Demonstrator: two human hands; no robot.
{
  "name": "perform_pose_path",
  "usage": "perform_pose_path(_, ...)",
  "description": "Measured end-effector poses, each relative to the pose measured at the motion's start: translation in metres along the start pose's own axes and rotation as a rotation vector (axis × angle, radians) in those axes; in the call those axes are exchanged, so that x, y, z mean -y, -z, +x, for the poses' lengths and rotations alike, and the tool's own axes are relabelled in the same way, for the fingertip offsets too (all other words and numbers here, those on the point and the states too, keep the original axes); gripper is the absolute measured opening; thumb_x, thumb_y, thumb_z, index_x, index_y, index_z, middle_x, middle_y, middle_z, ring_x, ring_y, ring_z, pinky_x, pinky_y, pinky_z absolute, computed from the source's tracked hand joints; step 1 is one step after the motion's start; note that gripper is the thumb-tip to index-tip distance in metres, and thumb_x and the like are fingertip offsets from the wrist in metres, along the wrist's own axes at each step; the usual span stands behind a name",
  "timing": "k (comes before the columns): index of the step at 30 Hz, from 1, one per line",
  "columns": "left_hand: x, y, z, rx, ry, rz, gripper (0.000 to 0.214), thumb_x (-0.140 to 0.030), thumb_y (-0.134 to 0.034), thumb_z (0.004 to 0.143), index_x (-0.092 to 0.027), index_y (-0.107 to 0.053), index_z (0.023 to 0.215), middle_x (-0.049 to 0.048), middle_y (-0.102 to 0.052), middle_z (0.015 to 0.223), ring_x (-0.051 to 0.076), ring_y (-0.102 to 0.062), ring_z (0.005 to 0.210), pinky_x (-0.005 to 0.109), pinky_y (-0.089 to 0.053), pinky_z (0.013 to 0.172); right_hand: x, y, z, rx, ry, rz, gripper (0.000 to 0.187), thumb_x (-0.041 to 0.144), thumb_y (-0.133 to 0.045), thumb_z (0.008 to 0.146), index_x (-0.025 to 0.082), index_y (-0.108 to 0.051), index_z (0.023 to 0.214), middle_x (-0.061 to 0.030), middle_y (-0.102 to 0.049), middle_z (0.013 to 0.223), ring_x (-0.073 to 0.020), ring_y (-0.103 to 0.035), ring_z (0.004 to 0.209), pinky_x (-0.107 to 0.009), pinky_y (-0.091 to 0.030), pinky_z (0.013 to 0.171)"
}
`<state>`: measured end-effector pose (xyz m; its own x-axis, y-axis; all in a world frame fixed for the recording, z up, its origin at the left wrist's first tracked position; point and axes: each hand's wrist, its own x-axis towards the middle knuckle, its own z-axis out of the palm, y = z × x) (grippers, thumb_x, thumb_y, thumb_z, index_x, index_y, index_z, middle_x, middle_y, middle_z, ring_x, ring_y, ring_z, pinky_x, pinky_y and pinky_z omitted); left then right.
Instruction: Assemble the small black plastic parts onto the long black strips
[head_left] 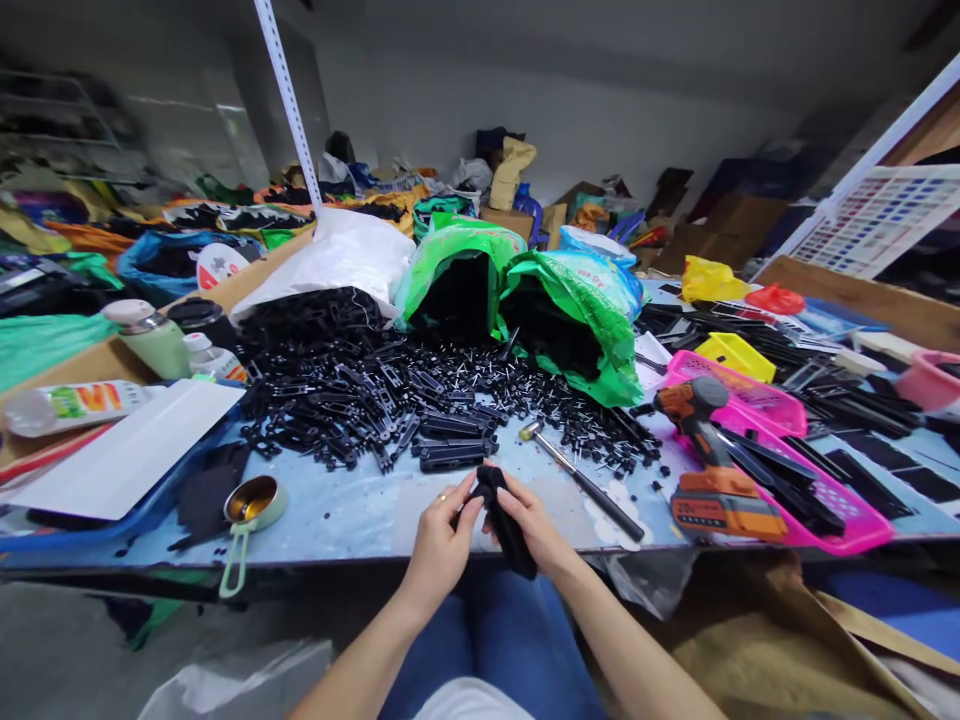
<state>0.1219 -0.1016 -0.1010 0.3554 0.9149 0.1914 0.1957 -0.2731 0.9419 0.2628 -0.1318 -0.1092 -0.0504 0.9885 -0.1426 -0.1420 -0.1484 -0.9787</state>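
Just over the table's front edge, my right hand (531, 518) is closed round a long black plastic part (511, 535), which tilts down toward my lap. My left hand (448, 522) pinches at the upper end of that same part; whether a smaller piece sits between its fingers is hidden. Beyond my hands lies a short stack of long black plastic pieces (454, 452). A hammer (581, 480) with a dark handle rests to the right of my right hand. Loose black parts and small pins (480, 375) are heaped further back.
An orange and black cordless drill (709, 470) stands at right beside a pink basket (855, 525). Green bags (581, 300) and a white sack (337, 250) spill black parts. On the left are a cup with a handle (255, 505), a white board (127, 450) and bottles (75, 408).
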Motion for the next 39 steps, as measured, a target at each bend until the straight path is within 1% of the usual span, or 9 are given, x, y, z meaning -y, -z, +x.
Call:
perform_pose_path(6,-0.005,0.006,-0.002,-0.079,-0.254,0.230,0.033,-0.027,-0.039,0.089,-0.019,-0.055,0.116,0.0065,-0.056,0.083,0.015,-0.056,0.075,0.028,-0.048,0.071,0.019,0.014,0.002,0.008,0.439,-0.592,0.053,0.046,-0.054,0.079,0.021,-0.047,0.126,-0.0066,-0.054,0.108,-0.0131,-0.054,0.089,-0.026,-0.047,0.082)
perform_pose_path(13,-0.015,-0.004,0.008,-0.279,-0.351,0.142,0.030,-0.022,-0.040,0.089,-0.019,-0.057,0.113,0.0063,-0.055,0.086,0.013,-0.057,0.076,0.023,-0.049,0.065,0.008,-0.004,0.005,-0.128,0.612,-0.602,0.047,0.040,-0.042,0.088,0.023,-0.038,0.132,-0.0069,-0.053,0.110,-0.0130,-0.053,0.091,-0.026,-0.047,0.081)
perform_pose_path(18,-0.007,-0.010,0.012,-0.278,-0.353,0.081,0.030,-0.024,-0.038,0.089,-0.018,-0.058,0.110,0.0073,-0.056,0.089,0.013,-0.057,0.075,0.024,-0.050,0.065,-0.009,-0.015,0.006,-0.232,0.582,-0.542,0.050,0.043,-0.038,0.089,0.021,-0.036,0.134,-0.0088,-0.048,0.117,-0.0135,-0.052,0.092,-0.026,-0.048,0.079)
perform_pose_path(22,0.022,-0.016,0.004,-0.267,-0.047,0.094,0.037,-0.032,-0.032,0.090,-0.015,-0.051,0.116,0.0100,-0.055,0.096,0.012,-0.056,0.061,0.026,-0.051,0.054,-0.006,0.004,0.027,0.001,0.397,-0.714,0.048,0.044,-0.037,0.089,0.023,-0.037,0.132,-0.0060,-0.053,0.110,-0.0122,-0.053,0.091,-0.028,-0.045,0.086)
perform_pose_path(25,0.040,-0.012,-0.004,-0.263,0.042,0.340,0.041,-0.025,-0.036,0.086,-0.014,-0.042,0.125,0.0168,-0.048,0.114,0.023,-0.059,0.088,0.038,-0.053,0.068,0.011,0.034,0.062,0.068,0.254,-1.031,0.040,0.039,-0.043,0.088,0.023,-0.048,0.124,-0.0041,-0.056,0.103,-0.0099,-0.054,0.086,-0.023,-0.044,0.083)
perform_pose_path(27,0.044,-0.005,-0.003,-0.157,-0.105,0.576,0.047,-0.013,-0.040,0.079,-0.015,-0.042,0.126,0.0169,-0.041,0.126,0.030,-0.042,0.115,0.049,-0.042,0.088,0.029,0.056,0.094,-0.081,0.173,-1.218,0.035,0.035,-0.044,0.088,0.021,-0.052,0.119,-0.0033,-0.056,0.101,-0.0087,-0.054,0.088,-0.019,-0.043,0.083)
perform_pose_path(29,0.042,0.002,0.005,0.105,-0.284,0.716,0.053,-0.004,-0.042,0.071,-0.019,-0.046,0.122,0.0123,-0.043,0.127,0.030,-0.032,0.124,0.054,-0.029,0.099,0.046,0.075,0.128,-0.235,0.135,-1.312,0.035,0.032,-0.042,0.089,0.019,-0.050,0.121,-0.0047,-0.055,0.103,-0.0104,-0.052,0.093,-0.020,-0.041,0.086)
perform_pose_path(33,0.034,0.004,0.030,0.569,-0.441,0.843,0.045,-0.004,-0.044,0.075,-0.023,-0.051,0.115,0.0068,-0.058,0.107,0.025,-0.045,0.110,0.058,-0.022,0.100,0.075,0.097,0.192,-0.481,0.080,-1.407,0.036,0.029,-0.036,0.091,0.013,-0.045,0.122,-0.0106,-0.051,0.109,-0.0166,-0.049,0.100,-0.026,-0.041,0.084)
perform_pose_path(39,0.031,0.002,0.039,0.586,-0.424,0.970,0.034,-0.007,-0.043,0.083,-0.020,-0.048,0.115,0.0047,-0.056,0.086,0.018,-0.052,0.081,0.033,-0.043,0.074,0.096,0.109,0.249,-0.655,0.028,-1.601,0.034,0.014,-0.027,0.089,0.006,-0.045,0.117,-0.0193,-0.046,0.111,-0.0228,-0.045,0.101,-0.031,-0.040,0.078)
